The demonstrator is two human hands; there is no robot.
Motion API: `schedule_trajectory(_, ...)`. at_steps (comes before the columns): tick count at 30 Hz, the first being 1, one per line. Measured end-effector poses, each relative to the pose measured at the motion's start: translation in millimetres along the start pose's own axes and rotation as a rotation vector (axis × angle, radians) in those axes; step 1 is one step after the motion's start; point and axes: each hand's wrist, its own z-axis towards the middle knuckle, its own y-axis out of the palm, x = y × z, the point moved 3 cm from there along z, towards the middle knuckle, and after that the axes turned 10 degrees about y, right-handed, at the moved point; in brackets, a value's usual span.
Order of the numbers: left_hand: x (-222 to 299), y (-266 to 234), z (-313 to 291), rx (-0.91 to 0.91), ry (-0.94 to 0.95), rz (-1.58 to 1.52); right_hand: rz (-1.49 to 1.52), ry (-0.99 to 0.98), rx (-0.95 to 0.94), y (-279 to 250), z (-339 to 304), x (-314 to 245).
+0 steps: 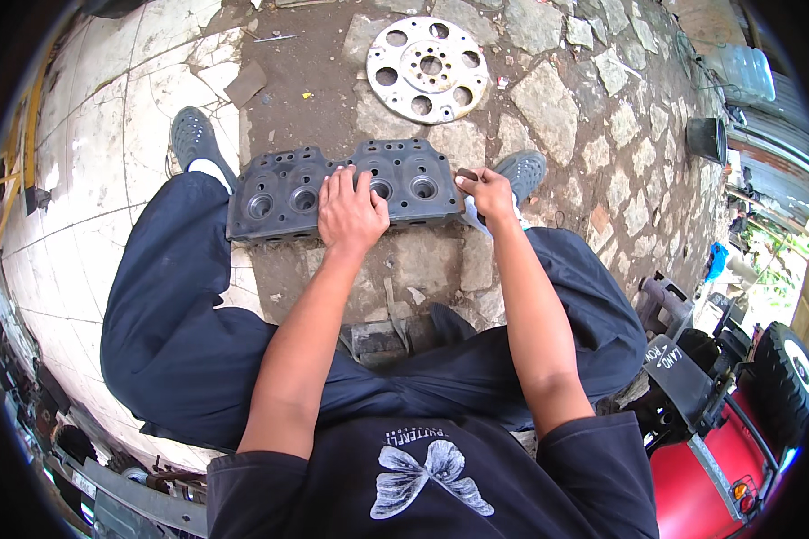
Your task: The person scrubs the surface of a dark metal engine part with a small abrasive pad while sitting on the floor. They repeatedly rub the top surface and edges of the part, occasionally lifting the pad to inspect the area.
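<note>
A dark grey cylinder head point(279, 182) lies across in front of me between my feet, its face with the round valve seats turned up. My left hand point(349, 207) rests flat on the middle of that face, fingers stretched forward, covering part of it. Just off the block's right end, my right hand point(491, 195) is closed in a pinch on a small dark flat piece point(466, 173). What kind of piece it is, I cannot make out. Beyond the block, a round metal flywheel plate point(403, 60) with large holes lies on the ground.
White tiles point(90, 148) cover the left; uneven stone paving point(548, 103) is on the right. My shoes point(195, 136) flank the block. At the right stand a black bucket point(706, 140), a water jug point(748, 74) and a red vehicle point(706, 458) with a black tyre point(782, 377).
</note>
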Motion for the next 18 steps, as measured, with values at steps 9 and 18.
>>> schedule_trajectory(9, -1.3, 0.9, -2.4, 0.004, -0.001, -0.001, -0.262, -0.045, 0.082, -0.9, -15.0, -23.8)
schedule_trajectory(18, 2.3, 0.0, 3.6, 0.002, 0.012, -0.021, 0.069, -0.028, -0.060, 4.6, 15.3, -7.2)
